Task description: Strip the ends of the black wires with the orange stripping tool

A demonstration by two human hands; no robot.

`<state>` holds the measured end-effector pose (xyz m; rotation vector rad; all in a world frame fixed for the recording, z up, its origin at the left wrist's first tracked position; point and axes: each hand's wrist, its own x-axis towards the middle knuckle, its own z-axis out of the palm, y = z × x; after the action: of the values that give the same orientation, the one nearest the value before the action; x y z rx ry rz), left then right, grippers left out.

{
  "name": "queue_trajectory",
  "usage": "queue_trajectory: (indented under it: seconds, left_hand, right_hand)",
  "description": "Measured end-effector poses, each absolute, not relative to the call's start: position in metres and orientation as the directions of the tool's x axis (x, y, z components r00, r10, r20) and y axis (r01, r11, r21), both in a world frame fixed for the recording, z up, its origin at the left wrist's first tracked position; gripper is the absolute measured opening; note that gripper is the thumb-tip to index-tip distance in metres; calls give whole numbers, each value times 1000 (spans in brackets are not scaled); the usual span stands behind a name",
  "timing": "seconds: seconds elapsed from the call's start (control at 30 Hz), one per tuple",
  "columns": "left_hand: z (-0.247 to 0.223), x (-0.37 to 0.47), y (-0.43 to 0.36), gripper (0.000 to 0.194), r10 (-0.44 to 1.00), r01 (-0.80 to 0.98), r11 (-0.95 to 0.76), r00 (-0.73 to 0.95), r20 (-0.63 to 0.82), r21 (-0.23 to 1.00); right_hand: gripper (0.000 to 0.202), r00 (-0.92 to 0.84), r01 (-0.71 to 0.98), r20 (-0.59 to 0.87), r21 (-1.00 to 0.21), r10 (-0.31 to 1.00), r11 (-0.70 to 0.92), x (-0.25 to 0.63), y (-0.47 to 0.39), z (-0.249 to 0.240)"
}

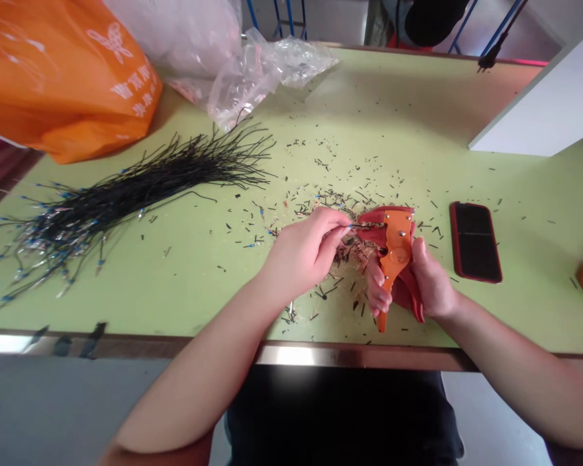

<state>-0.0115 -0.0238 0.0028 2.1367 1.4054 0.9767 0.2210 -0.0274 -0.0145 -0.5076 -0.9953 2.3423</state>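
My right hand is wrapped round the handles of an orange and red wire stripper, held above the table. Between thumb and fingertips, my left hand pinches a short black wire with a blue piece near the fingers. The wire's far end reaches the jaw side of the stripper; whether the jaws press on it I cannot tell. Black and copper-coloured scraps lie under and around both hands. To the left rests a large bundle of black wires, many with blue-and-silver ends.
An orange bag and clear plastic bags stand at the back left. A phone in a red case lies right of my right hand. A white panel rises at the back right. The metal-edged green table bears scattered scraps.
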Motion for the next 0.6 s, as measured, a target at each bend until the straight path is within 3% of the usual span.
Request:
queue_trajectory:
  seconds: [0.2, 0.6]
  left_hand:
    - [4, -11, -22, 10, 877, 702, -468, 292, 382, 538]
    - [3, -10, -22, 7, 886, 702, -458, 312, 343, 546]
  right_hand:
    - [70, -774, -297, -153, -768, 614, -567, 218, -30, -14]
    - [64, -717, -235, -211, -824, 664, -516, 213, -38, -14]
